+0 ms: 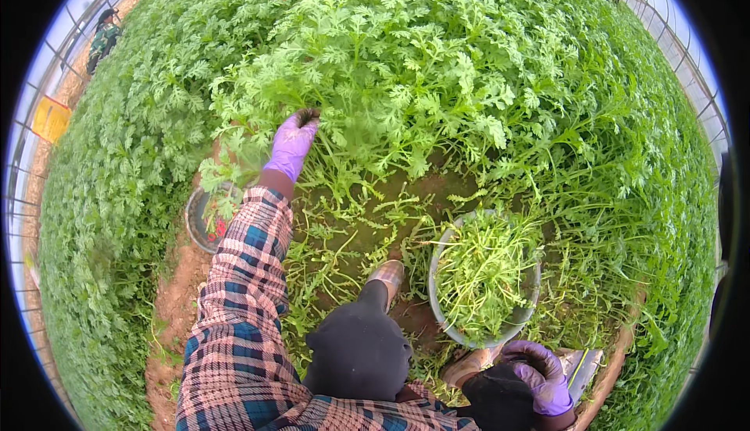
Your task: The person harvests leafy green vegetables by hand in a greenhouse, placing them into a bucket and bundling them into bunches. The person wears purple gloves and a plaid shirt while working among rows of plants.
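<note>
My left hand [293, 141], in a purple glove with dirt-darkened fingertips, reaches into the front edge of a dense stand of leafy greens [375, 97] with lobed leaves. Its fingers are curled among the leaves, and whether they grip a stem cannot be made out. My right hand [539, 375], also in a soiled purple glove, is low by my right knee [501, 393] with fingers bent; nothing clear shows in it. Between the hands stands a round bucket [435, 290] heaped with pale stems and leaves [486, 279].
Left of my forearm, a dark round tub [194, 226] holds leafy sprigs and red bits. Trimmed stalks litter the soil [404, 191] around my shoe [389, 273]. A grey flat object [589, 369] lies beside my right hand. Other people [104, 38] are farther off under the greenhouse frame.
</note>
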### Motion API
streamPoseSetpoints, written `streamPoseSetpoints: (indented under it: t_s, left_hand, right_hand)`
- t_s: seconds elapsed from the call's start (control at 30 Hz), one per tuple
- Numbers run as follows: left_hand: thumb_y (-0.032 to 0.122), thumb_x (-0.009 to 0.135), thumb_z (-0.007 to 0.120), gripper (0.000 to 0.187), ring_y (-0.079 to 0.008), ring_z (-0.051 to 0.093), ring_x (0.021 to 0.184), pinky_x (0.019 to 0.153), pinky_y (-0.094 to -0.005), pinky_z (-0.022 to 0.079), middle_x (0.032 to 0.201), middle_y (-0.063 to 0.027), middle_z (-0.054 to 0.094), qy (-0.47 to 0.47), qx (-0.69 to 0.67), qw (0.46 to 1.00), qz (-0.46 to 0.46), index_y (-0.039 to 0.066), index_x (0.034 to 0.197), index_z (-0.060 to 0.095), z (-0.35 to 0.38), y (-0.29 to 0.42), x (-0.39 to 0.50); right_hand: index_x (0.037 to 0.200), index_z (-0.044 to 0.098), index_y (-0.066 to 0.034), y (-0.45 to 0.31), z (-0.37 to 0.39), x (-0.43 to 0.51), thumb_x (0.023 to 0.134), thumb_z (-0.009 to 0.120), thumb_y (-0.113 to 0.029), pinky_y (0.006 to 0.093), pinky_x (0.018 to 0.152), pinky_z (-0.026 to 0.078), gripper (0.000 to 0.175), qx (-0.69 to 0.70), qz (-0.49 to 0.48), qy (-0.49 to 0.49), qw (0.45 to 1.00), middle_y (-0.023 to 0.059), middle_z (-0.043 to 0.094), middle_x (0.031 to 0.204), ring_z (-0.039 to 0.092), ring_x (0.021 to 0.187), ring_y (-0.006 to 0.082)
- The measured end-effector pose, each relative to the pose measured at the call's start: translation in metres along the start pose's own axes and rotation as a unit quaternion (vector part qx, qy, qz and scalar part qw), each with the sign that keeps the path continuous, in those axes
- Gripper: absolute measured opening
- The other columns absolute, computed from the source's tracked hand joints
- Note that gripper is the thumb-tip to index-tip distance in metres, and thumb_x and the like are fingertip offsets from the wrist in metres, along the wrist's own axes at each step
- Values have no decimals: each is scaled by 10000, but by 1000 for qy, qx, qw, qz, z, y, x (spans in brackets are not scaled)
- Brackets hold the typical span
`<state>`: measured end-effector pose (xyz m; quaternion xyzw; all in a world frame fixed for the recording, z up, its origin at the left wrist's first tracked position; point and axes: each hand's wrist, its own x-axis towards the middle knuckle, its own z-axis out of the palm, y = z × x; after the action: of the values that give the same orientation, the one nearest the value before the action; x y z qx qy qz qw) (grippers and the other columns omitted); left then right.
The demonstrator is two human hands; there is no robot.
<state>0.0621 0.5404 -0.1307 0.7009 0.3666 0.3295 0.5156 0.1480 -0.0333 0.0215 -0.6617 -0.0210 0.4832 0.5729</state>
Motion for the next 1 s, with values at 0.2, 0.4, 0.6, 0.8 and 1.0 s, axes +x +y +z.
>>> streamPoseSetpoints:
  t_s: [0.2,0.4,0.6,0.8,1.0]
  left_hand:
    - [141,880,590,253,-192,643,778,720,-290,523,868,-138,675,29,407,907,-102,-10,1078,636,24,-84,-47]
    - [249,876,579,357,-254,663,796,666,-369,505,921,-127,685,-217,429,870,-108,69,1183,546,47,-204,-41]
    - [229,865,608,496,-229,671,763,560,-402,490,885,-108,693,-279,417,852,-147,76,1308,443,70,-212,-27]
    - [367,909,587,465,-160,600,510,501,-362,476,720,-105,656,-185,74,924,-325,-44,1123,553,75,-82,-67]
    - [152,855,579,262,-277,667,810,743,-381,524,882,-192,672,-2,198,960,-196,8,1074,599,82,-70,-36]
  right_hand:
    - [1282,490,-13,-14,0,-13,883,605,-69,322,925,459,418,-202,-43,-56,977,119,610,1151,599,1037,217]
    - [1287,486,3,-20,-6,-12,911,560,-57,326,973,431,387,-201,34,-39,978,130,591,1204,572,1099,215]
    - [1257,520,2,-25,-9,-11,917,559,-115,333,968,429,362,-191,32,18,981,122,590,1202,572,1093,224]
    - [1246,534,-7,-26,-11,-11,911,569,-104,341,978,421,351,-187,51,18,981,124,579,1221,556,1111,227]
    - [1247,534,-12,-22,-17,-9,901,580,-84,347,987,414,356,-196,53,19,979,122,575,1229,540,1131,226]
